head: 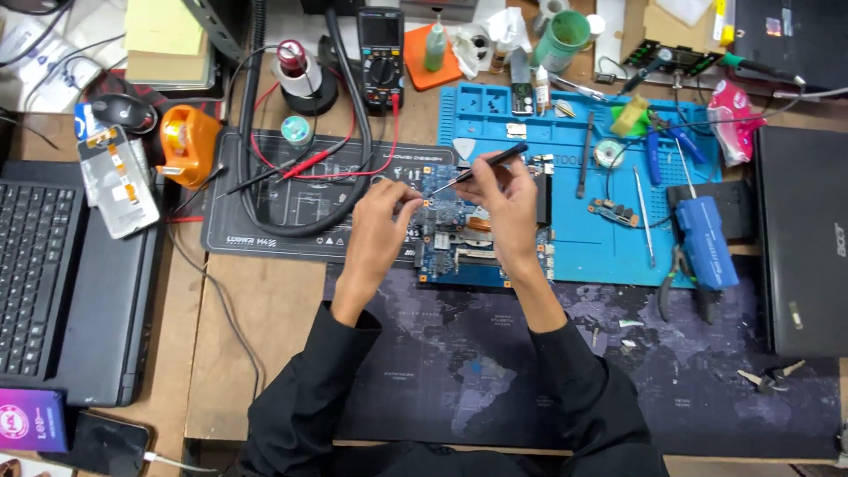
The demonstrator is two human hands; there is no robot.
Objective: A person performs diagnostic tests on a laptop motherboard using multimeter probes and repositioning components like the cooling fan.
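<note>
Right hand (508,196) is pinching a slim black tool (484,165), tweezers or a probe by the look of it; fingers are closed around its middle. The tool's long axis is running from upper right down to lower left, tip pointing down-left at the blue circuit board (446,252). The board is lying flat on the surface, partly on the blue work mat (609,247) and partly on the dark map-print mat (707,389).

Left hand (382,216) is resting at the board's left edge, fingers curled inward; whether they are gripping anything cannot be told from this view.

Risk, as judged: the tip is working among small parts, so a slip of the right hand could scrape or bridge neighbouring components. The red multimeter leads (309,163) are lying just beside the left hand and could snag a wrist.
</note>
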